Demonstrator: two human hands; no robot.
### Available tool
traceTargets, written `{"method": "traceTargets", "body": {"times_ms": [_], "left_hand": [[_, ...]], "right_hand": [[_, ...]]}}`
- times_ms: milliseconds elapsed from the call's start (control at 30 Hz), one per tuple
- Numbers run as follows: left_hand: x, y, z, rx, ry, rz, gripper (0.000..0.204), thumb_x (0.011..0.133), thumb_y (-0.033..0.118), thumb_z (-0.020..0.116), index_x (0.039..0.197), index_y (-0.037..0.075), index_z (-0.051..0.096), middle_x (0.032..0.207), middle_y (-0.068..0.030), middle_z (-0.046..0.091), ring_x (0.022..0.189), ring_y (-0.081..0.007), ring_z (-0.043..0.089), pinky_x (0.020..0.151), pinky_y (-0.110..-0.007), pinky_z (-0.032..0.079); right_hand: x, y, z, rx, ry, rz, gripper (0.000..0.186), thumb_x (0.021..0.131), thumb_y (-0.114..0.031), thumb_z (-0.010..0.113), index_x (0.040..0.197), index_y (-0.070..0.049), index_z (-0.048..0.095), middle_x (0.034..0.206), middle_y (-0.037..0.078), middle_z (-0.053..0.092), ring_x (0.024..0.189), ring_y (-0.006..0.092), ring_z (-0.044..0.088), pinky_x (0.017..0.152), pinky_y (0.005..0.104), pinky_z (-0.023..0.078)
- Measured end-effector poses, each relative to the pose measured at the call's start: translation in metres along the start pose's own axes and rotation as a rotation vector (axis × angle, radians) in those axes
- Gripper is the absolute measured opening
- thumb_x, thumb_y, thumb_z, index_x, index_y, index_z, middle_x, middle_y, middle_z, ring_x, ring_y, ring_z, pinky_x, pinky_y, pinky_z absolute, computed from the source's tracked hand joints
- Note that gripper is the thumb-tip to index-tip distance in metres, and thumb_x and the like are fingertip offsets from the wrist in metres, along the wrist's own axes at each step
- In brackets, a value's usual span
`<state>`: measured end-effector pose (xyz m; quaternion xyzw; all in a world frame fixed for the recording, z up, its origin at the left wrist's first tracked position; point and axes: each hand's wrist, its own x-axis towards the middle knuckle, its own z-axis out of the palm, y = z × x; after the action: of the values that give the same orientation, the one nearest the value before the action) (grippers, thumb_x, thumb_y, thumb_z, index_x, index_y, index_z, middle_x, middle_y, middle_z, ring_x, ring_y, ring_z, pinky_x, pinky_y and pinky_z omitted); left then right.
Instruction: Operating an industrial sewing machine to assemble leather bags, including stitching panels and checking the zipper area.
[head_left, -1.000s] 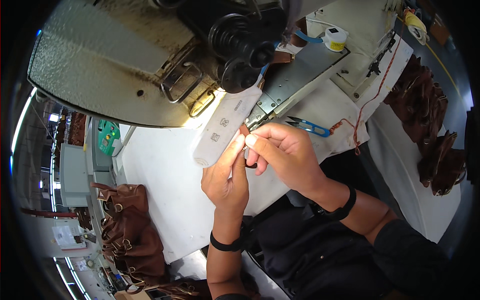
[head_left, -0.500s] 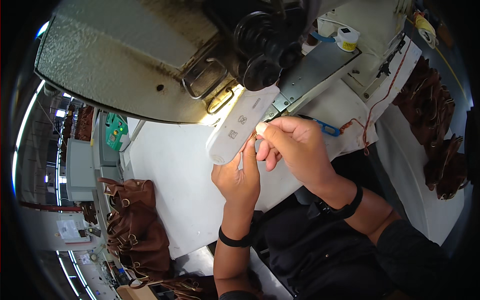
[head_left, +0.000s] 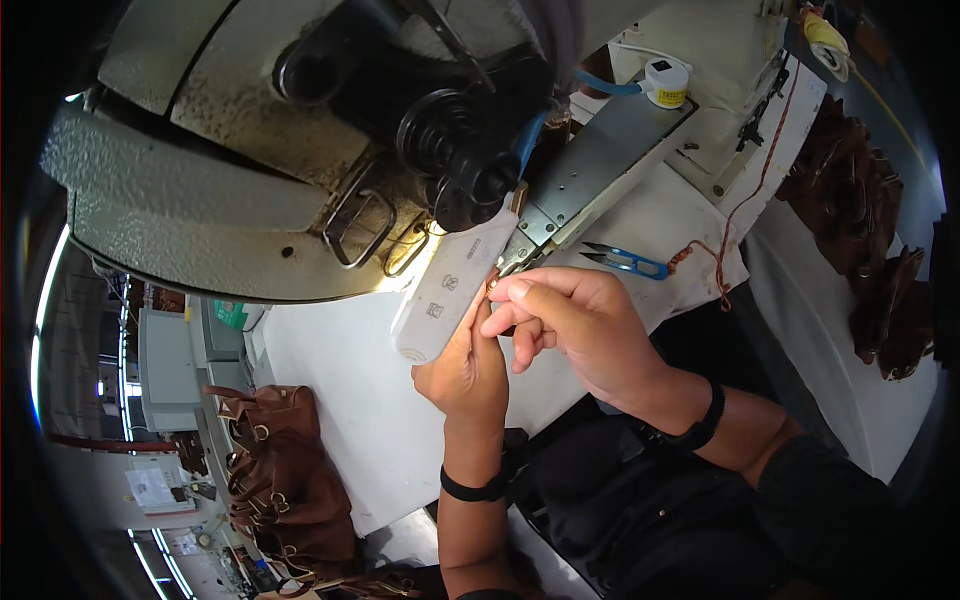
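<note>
An industrial sewing machine [head_left: 200, 220] reaches in from the upper left, its lamp lit beside a long white cover [head_left: 430, 310]. Beside the near edge of that cover, my left hand [head_left: 468, 375] is closed around a small brown piece with a gold-coloured glint [head_left: 491, 284], mostly hidden by fingers. My right hand [head_left: 595, 325] meets it there, thumb and forefinger pinched at the piece's upper end; what that pinch holds is too small to make out. The metal arm [head_left: 565, 195] of the machine lies just beyond my fingertips.
Blue-handled thread snips [head_left: 630, 262] lie right of my right hand, beside a reddish-brown cord [head_left: 722, 265]. A white round device [head_left: 666, 83] sits on the metal arm. Brown bags [head_left: 280, 470] are heaped left of the white table [head_left: 340, 390]; more brown pieces [head_left: 850, 200] lie far right.
My view has shifted, so the machine sits further left and lower, showing more of the snips. Both hands stay together at the small brown piece; my right fingers have shifted slightly around it.
</note>
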<state>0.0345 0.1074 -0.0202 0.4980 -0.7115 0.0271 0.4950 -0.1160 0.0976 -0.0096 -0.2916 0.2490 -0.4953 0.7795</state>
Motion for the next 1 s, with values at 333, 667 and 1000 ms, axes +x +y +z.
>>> {"method": "traceTargets", "body": {"times_ms": [333,667,1000], "left_hand": [[0.005,0.001,-0.001,0.164,-0.009,0.075,0.033,0.083,-0.015,0.061,0.112,-0.004,0.075,0.112,-0.0191,0.076,0.106,-0.0308,0.074,0.092,-0.037,0.06],[0.003,-0.001,-0.002,0.25,0.024,0.116,0.023,0.085,-0.009,0.073,0.107,-0.002,0.076,0.109,-0.0178,0.077,0.102,-0.0303,0.076,0.089,-0.036,0.06],[0.012,0.0,-0.011,0.359,-0.031,0.283,0.026,0.082,-0.008,0.079,0.106,0.001,0.077,0.106,-0.0141,0.079,0.086,-0.0219,0.075,0.081,-0.03,0.051]], "right_hand": [[-0.003,0.006,-0.003,0.073,-0.024,-0.011,0.033,0.107,-0.015,0.051,0.125,0.007,0.066,0.108,0.021,0.075,0.073,0.0182,0.067,0.07,0.0326,0.059],[-0.009,0.006,-0.012,0.021,-0.044,0.005,0.033,0.108,-0.017,0.051,0.128,0.005,0.066,0.105,0.019,0.074,0.073,0.0159,0.066,0.072,0.032,0.058],[-0.015,0.039,-0.076,-0.787,0.088,-0.363,0.017,0.1,-0.009,0.062,0.111,0.003,0.069,0.084,0.011,0.072,0.066,0.0133,0.066,0.061,0.0289,0.053]]}}
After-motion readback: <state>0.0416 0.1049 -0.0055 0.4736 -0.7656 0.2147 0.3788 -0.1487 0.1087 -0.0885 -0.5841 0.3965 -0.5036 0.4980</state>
